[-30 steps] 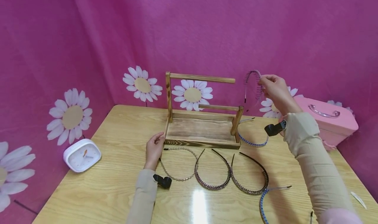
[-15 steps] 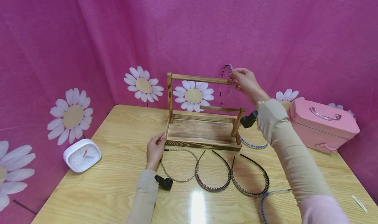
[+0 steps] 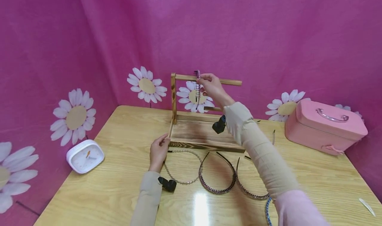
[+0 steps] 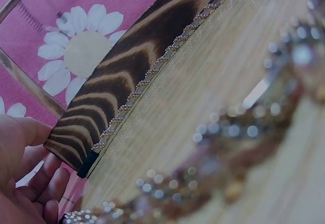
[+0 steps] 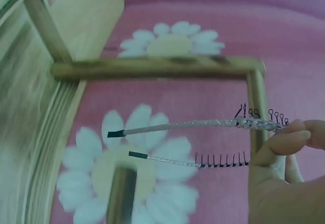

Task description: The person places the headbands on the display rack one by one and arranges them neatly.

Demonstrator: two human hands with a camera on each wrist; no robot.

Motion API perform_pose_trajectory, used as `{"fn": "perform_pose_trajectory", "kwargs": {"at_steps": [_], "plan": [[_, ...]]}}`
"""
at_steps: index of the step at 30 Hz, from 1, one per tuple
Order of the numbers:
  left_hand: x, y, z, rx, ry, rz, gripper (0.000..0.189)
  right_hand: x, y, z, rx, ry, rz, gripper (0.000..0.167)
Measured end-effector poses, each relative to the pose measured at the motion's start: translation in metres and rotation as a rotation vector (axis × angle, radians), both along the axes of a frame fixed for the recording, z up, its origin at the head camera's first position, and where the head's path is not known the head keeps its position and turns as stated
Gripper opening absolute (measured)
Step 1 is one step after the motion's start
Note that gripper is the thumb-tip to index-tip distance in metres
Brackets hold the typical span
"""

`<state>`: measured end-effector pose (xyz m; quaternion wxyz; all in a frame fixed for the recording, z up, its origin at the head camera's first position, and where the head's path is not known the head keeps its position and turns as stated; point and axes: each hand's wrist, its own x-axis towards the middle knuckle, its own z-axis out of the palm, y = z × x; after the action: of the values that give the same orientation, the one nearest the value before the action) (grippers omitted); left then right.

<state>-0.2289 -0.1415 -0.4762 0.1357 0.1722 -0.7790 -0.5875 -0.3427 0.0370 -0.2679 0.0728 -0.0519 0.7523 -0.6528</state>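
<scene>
My right hand [image 3: 212,86] pinches a toothed, glittery headband [image 3: 198,91] by its curved top. That headband straddles the upper bar [image 3: 231,82] of a wooden stand [image 3: 206,147], its two ends hanging down; whether it rests on the bar I cannot tell. In the right wrist view, both dark tips of the headband [image 5: 203,124] are free. My left hand [image 3: 159,151] grips the stand's front left corner between thumb and fingers, as the left wrist view also shows. On the table lie a beaded headband [image 3: 183,183], two dark toothed headbands [image 3: 217,192] and a blue one [image 3: 267,209], partly covered by my right sleeve.
A white clock [image 3: 85,156] stands at the left. At the back right is a pink case [image 3: 325,130] with a metal handle. A small white clip-like piece [image 3: 367,206] lies near the right edge. A pink daisy-print cloth [image 3: 238,27] hangs behind the table [image 3: 134,123].
My right hand has carried the toothed headband leftward from beside the stand, past the upper bar's free end and along the bar. My left hand has stayed at the stand's corner.
</scene>
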Motion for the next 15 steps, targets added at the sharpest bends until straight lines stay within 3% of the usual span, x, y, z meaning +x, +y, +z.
{"fn": "perform_pose_trajectory", "kwargs": {"at_steps": [7, 15], "plan": [[-0.002, 0.002, -0.004, 0.025, 0.008, -0.002, 0.031, 0.001, -0.037, -0.008, -0.054, 0.006, 0.034, 0.038], [-0.004, -0.002, -0.004, 0.011, 0.015, 0.019, 0.031, -0.001, -0.059, -0.009, -0.083, 0.026, 0.044, 0.040]]}}
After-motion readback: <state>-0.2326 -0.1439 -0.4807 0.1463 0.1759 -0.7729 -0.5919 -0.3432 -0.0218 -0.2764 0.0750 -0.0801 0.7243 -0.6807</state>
